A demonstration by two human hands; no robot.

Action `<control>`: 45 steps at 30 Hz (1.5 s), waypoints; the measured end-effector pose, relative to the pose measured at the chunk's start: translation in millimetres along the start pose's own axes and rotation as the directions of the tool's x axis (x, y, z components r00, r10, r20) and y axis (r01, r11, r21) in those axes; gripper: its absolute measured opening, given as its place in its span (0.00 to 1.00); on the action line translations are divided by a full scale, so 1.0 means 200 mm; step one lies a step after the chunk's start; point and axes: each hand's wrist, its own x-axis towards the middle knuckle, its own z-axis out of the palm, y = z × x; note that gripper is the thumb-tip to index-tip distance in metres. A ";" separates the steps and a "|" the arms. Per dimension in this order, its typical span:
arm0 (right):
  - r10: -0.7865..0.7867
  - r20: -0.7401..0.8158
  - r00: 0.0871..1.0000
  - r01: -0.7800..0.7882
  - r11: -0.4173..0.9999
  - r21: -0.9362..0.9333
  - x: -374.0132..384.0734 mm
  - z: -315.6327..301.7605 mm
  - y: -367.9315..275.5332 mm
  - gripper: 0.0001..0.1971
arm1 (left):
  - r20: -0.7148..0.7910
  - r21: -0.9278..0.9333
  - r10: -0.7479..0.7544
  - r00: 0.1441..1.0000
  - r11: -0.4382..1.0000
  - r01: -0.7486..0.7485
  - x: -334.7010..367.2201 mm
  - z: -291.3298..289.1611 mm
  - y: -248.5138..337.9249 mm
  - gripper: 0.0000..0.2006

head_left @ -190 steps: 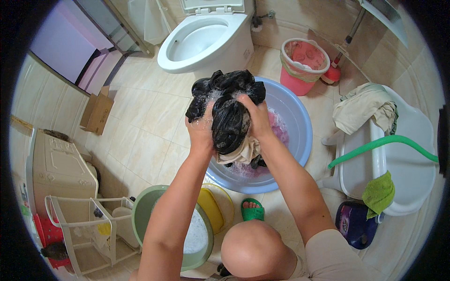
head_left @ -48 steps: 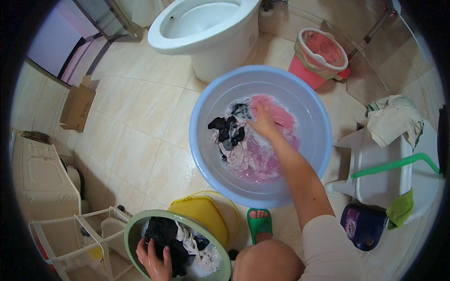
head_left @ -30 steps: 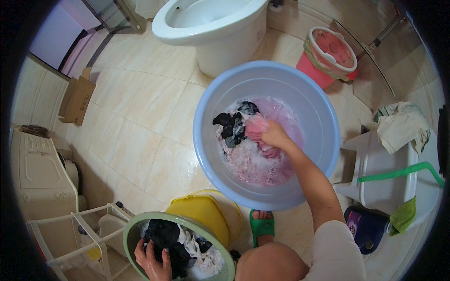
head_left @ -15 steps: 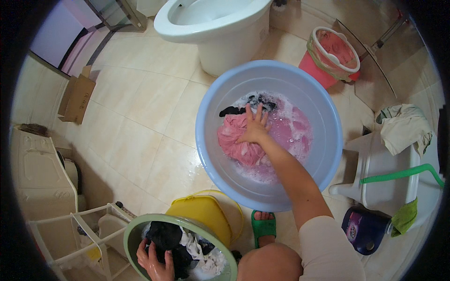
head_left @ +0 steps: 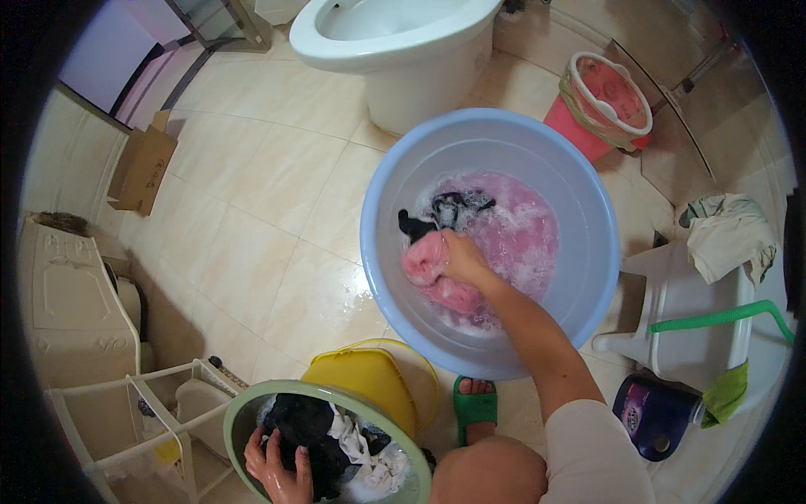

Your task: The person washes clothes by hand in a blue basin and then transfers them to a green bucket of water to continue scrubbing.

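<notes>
In the large blue basin [head_left: 579, 197], with pinkish, foamy water, my right hand [head_left: 463, 257] is closed on a bunched pink cloth [head_left: 426, 259]. Part of the pink cloth lies in the suds under my wrist. Black cloth [head_left: 415, 225] floats just beyond my fingers. At the lower left, my left hand [head_left: 281, 470] rests with fingers apart on wet black clothes [head_left: 300, 420] inside a green basin [head_left: 417, 458]. White cloth [head_left: 346, 435] and suds are beside those clothes.
A yellow bucket [head_left: 359, 374] stands between the basins. Beyond the blue basin are a toilet [head_left: 411, 84] and a pink trash bin [head_left: 579, 126]. A dark detergent bottle [head_left: 646, 420] and a green hose [head_left: 705, 317] are at right, a white rack [head_left: 159, 412] at left.
My right hand went from spread flat on the pink cloth to gripping it, and the cloth is bunched up. My left hand stays on the black clothes. The view shifted slightly.
</notes>
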 end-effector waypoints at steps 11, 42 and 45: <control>-0.641 -0.156 0.751 0.426 0.652 -0.628 -0.42 -0.19 -0.08 0.15 | -0.036 -0.019 0.000 0.999 1.000 0.000 -0.04 -0.02 -0.03 0.23; -0.096 -0.416 0.904 0.066 0.994 -0.085 -0.21 -0.43 0.18 0.34 | -0.064 -0.071 0.027 0.998 0.997 -0.031 -0.03 -0.05 -0.01 0.22; -0.222 -0.283 0.933 0.188 0.972 -0.140 -0.40 -0.47 0.21 0.37 | -0.050 -0.053 0.006 0.999 0.999 -0.009 -0.04 -0.04 -0.01 0.22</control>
